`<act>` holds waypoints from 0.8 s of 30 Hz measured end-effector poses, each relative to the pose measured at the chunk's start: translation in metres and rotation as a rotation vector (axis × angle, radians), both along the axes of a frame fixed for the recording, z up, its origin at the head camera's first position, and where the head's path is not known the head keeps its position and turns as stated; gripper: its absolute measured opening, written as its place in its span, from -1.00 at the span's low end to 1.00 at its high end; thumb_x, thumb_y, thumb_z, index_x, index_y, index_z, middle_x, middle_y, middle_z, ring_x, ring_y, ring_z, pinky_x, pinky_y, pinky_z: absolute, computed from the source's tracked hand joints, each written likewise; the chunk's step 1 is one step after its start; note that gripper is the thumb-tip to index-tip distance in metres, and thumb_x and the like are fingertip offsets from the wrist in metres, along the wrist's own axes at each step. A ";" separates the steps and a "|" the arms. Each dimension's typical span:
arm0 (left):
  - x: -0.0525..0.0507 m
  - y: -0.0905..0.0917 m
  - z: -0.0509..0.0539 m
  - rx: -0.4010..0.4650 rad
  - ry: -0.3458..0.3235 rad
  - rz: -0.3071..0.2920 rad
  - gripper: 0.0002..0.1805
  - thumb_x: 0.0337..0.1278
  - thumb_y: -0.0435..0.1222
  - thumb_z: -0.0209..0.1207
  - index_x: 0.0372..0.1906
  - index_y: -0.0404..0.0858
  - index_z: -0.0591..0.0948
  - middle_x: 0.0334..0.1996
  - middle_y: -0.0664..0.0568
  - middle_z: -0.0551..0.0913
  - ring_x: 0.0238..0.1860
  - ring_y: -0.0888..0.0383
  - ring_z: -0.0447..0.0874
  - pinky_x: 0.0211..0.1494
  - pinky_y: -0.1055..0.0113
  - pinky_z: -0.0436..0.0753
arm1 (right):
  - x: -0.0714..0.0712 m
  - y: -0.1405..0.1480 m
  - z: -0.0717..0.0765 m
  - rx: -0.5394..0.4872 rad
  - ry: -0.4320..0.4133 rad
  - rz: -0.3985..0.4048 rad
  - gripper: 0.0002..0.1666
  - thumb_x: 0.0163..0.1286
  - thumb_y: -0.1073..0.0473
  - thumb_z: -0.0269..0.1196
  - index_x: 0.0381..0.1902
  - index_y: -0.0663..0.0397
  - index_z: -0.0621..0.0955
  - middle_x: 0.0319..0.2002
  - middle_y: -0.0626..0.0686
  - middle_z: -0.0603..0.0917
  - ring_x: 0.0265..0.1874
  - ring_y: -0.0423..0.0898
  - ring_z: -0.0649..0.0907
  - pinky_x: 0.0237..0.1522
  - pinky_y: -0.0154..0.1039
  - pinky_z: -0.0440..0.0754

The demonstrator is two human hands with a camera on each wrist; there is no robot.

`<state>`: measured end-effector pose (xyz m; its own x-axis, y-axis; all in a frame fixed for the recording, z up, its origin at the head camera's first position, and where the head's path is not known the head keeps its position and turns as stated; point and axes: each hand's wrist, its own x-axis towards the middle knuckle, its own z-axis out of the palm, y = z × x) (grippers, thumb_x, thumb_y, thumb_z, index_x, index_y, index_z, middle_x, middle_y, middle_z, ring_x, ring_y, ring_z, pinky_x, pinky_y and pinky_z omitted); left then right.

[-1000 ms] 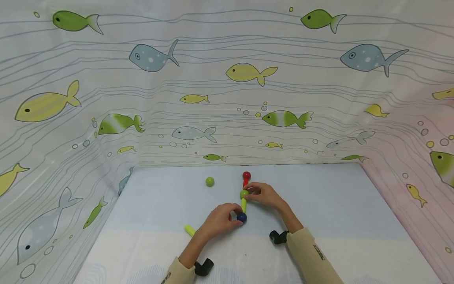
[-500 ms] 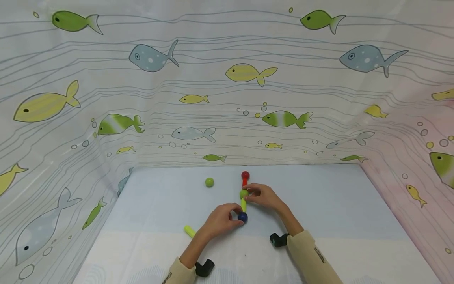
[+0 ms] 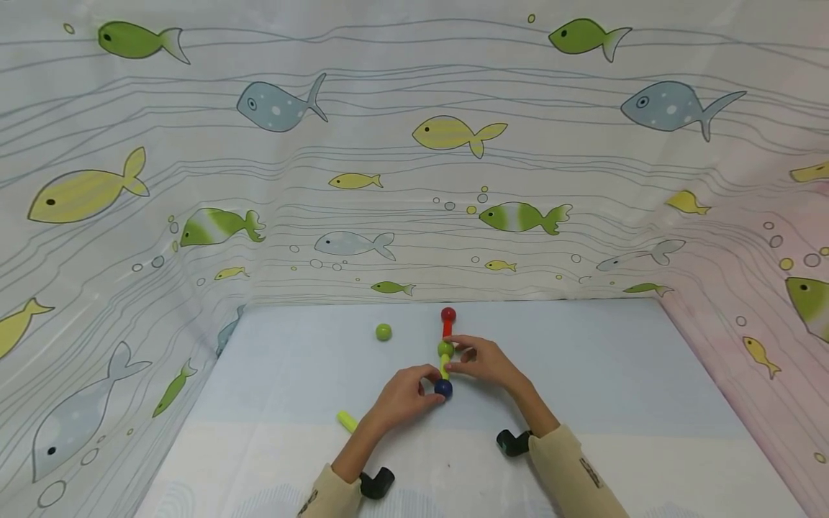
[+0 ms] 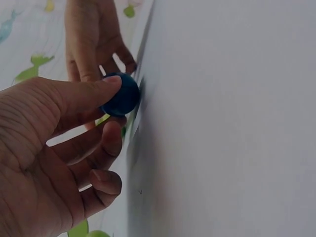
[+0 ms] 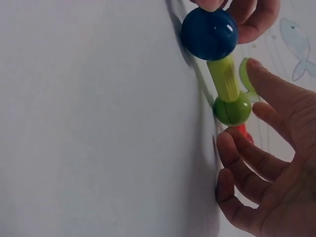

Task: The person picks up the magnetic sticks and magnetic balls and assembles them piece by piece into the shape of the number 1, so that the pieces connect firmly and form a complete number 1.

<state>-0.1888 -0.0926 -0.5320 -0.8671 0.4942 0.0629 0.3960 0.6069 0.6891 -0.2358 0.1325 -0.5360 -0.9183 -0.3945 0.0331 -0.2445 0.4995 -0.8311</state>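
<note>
A chain of balls and rods lies on the table: a blue ball (image 3: 443, 388) nearest, a yellow-green rod (image 3: 445, 367), a green ball (image 3: 445, 348), a red rod (image 3: 447, 329) and a red ball (image 3: 448, 314) farthest. My left hand (image 3: 403, 396) pinches the blue ball between thumb and finger, clearly seen in the left wrist view. Around the green ball, my right hand (image 3: 484, 360) has its thumb and fingers spread. In the right wrist view its thumb stands off the ball and rod, while a fingertip lies close under the green ball; contact is unclear.
Toward the back left of the table (image 3: 583, 374) sits a loose green ball (image 3: 383, 332). A second yellow-green rod (image 3: 347, 421) lies partly behind my left forearm. Fish-patterned sheets (image 3: 414, 208) rise at the back and both sides.
The chain and my left hand have shifted slightly away from me. My right thumb and finger have parted wider around the green ball, the thumb moving down beside the yellow-green rod.
</note>
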 end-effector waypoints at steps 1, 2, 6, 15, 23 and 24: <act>0.000 0.000 0.000 0.002 0.000 0.005 -0.69 0.10 -0.21 0.41 -0.03 -0.09 0.66 -0.19 0.19 0.67 -0.38 0.30 0.49 -0.27 0.41 0.53 | 0.001 0.000 0.000 0.003 0.000 0.000 -0.32 0.16 0.01 0.49 0.25 -0.05 0.58 -0.08 0.07 0.66 -0.20 -0.08 0.63 -0.13 -0.20 0.59; -0.001 0.001 0.000 0.004 0.003 0.007 -0.69 0.10 -0.21 0.41 -0.03 -0.09 0.66 -0.19 0.19 0.68 -0.38 0.30 0.49 -0.27 0.41 0.52 | 0.001 0.000 0.000 0.008 0.002 0.001 -0.31 0.15 0.00 0.49 0.25 -0.06 0.58 -0.12 0.06 0.66 -0.21 -0.09 0.63 -0.13 -0.20 0.59; -0.004 0.002 -0.001 0.018 0.014 0.024 -0.69 0.12 -0.21 0.40 -0.02 -0.10 0.65 -0.17 0.17 0.68 -0.38 0.28 0.50 -0.28 0.40 0.52 | 0.003 0.001 -0.001 0.009 0.012 0.036 -0.32 0.16 0.00 0.49 0.25 -0.06 0.58 -0.23 -0.03 0.68 -0.25 -0.12 0.63 -0.18 -0.23 0.60; -0.013 0.005 -0.008 0.053 0.025 0.056 -0.71 0.15 -0.19 0.38 -0.03 -0.09 0.65 -0.11 0.16 0.70 -0.39 0.28 0.49 -0.28 0.40 0.53 | 0.004 0.001 -0.002 -0.002 -0.027 0.115 -0.37 0.18 -0.04 0.48 0.19 -0.01 0.61 -0.29 -0.15 0.69 -0.28 -0.16 0.63 -0.21 -0.23 0.58; -0.017 0.007 -0.011 0.041 0.026 0.077 -0.71 0.15 -0.18 0.37 -0.02 -0.09 0.65 -0.10 0.16 0.69 -0.36 0.29 0.50 -0.27 0.40 0.53 | 0.003 0.002 -0.003 -0.007 -0.018 0.124 -0.38 0.17 -0.02 0.49 0.17 0.00 0.60 -0.26 -0.10 0.71 -0.28 -0.18 0.65 -0.21 -0.23 0.58; -0.017 0.007 -0.011 0.040 0.025 0.076 -0.70 0.16 -0.18 0.37 -0.02 -0.09 0.65 -0.10 0.16 0.69 -0.36 0.29 0.50 -0.27 0.40 0.53 | 0.003 0.002 -0.003 -0.006 -0.019 0.124 -0.39 0.17 -0.02 0.48 0.17 -0.01 0.60 -0.25 -0.10 0.72 -0.27 -0.18 0.65 -0.20 -0.21 0.59</act>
